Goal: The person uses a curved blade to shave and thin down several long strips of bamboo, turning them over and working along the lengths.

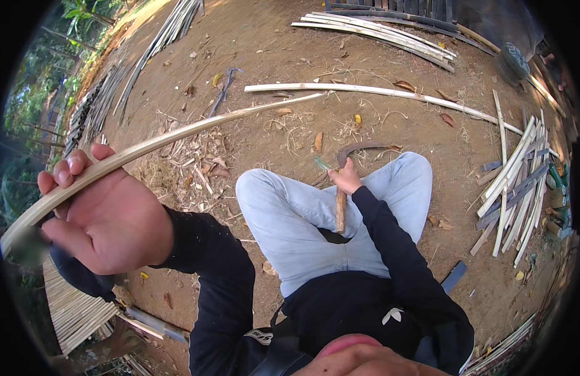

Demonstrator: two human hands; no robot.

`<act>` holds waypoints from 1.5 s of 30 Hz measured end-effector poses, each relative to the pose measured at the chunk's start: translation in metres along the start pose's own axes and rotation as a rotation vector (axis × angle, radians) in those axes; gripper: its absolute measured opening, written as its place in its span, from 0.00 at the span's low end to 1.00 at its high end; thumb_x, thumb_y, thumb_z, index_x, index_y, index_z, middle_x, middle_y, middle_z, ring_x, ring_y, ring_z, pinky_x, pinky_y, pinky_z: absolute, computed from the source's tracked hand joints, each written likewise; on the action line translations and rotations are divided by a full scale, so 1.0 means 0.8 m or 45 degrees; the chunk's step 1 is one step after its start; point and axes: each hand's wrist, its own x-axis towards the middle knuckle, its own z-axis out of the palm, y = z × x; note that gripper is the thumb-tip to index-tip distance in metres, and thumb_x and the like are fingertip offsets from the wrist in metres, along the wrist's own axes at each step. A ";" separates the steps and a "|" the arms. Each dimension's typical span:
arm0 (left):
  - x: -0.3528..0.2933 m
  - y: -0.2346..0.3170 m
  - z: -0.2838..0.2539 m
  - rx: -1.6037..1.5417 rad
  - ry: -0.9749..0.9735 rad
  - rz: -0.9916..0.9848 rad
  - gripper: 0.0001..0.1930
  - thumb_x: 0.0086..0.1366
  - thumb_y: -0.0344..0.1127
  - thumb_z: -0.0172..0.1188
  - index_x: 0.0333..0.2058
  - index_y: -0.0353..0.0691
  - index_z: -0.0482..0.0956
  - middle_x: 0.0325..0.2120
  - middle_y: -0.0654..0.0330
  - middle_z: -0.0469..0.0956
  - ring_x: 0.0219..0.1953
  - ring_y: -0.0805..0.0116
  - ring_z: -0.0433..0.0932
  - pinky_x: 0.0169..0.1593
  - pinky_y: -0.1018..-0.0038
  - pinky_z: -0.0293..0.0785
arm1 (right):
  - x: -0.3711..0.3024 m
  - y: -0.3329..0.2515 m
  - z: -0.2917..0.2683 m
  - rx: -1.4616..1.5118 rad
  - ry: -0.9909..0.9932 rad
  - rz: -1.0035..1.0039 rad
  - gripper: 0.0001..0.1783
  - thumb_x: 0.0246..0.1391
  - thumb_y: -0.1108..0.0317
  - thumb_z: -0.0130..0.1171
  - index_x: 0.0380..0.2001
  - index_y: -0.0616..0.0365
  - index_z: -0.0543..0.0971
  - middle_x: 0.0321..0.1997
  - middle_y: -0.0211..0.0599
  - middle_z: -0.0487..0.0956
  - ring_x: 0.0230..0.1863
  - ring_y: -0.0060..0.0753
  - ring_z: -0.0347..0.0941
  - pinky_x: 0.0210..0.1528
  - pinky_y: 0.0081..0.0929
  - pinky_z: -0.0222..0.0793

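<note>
Raised at the left, my left hand (pixel 117 216) is closed round a long pale bamboo strip (pixel 196 128). The strip crosses the palm under curled fingers, and its thinner end points toward the middle of the view. My right hand (pixel 348 178) grips a billhook (pixel 340 216) by its wooden handle, low between my bent knees. Its dark curved blade (pixel 356 148) extends past the hand and hooks to the right, apart from the strip. A bit of green material (pixel 321 163) shows beside the blade. The strip's near end runs out toward the left rim.
Another long strip (pixel 378 91) lies on the dirt ahead. A loose pile of cut strips (pixel 516 182) sits at the right, and a bundle (pixel 371 34) lies at the back. Wood shavings (pixel 205 156) cover ground beyond my left knee. Laid-out strips (pixel 77 307) are at lower left.
</note>
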 end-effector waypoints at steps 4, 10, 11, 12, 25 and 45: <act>0.022 0.009 0.016 -0.050 -0.152 -0.172 0.19 0.69 0.51 0.46 0.45 0.39 0.69 0.37 0.58 0.69 0.44 0.63 0.68 0.52 0.55 0.64 | 0.040 0.035 0.009 -0.011 -0.022 0.088 0.58 0.44 0.55 0.64 0.63 0.77 0.39 0.66 0.71 0.51 0.68 0.58 0.49 0.69 0.35 0.48; 0.036 -0.031 0.003 0.286 -0.232 -0.027 0.30 0.62 0.65 0.47 0.41 0.39 0.71 0.36 0.55 0.74 0.38 0.55 0.76 0.50 0.54 0.73 | 0.045 0.023 0.019 0.145 -0.147 0.160 0.60 0.42 0.60 0.67 0.65 0.75 0.36 0.69 0.64 0.48 0.69 0.53 0.49 0.68 0.29 0.48; 0.028 -0.045 0.009 0.443 -0.121 0.061 0.32 0.62 0.66 0.46 0.41 0.39 0.71 0.37 0.54 0.74 0.38 0.53 0.77 0.48 0.54 0.75 | 0.043 0.019 0.022 0.148 -0.180 0.159 0.59 0.43 0.61 0.66 0.65 0.74 0.37 0.68 0.64 0.49 0.69 0.53 0.50 0.67 0.29 0.49; 0.021 -0.066 0.014 0.579 -0.010 0.150 0.33 0.62 0.67 0.45 0.41 0.39 0.71 0.37 0.53 0.75 0.37 0.51 0.78 0.47 0.54 0.76 | 0.047 0.028 0.020 0.151 -0.193 0.162 0.57 0.43 0.63 0.65 0.65 0.72 0.38 0.68 0.64 0.51 0.68 0.53 0.51 0.67 0.29 0.50; -0.067 -0.118 0.008 0.017 -0.584 -0.009 0.22 0.70 0.54 0.39 0.44 0.40 0.66 0.13 0.65 0.63 0.13 0.73 0.66 0.21 0.73 0.67 | -0.093 -0.141 -0.147 1.507 -0.274 -0.220 0.19 0.63 0.57 0.45 0.51 0.56 0.65 0.27 0.29 0.68 0.21 0.19 0.64 0.23 0.19 0.62; -0.118 -0.154 0.032 -0.038 -0.703 0.000 0.40 0.59 0.75 0.36 0.28 0.35 0.70 0.11 0.65 0.64 0.08 0.76 0.60 0.14 0.79 0.56 | -0.178 -0.159 -0.105 0.746 -0.287 -0.944 0.39 0.61 0.35 0.31 0.21 0.64 0.69 0.17 0.40 0.65 0.16 0.42 0.63 0.20 0.34 0.56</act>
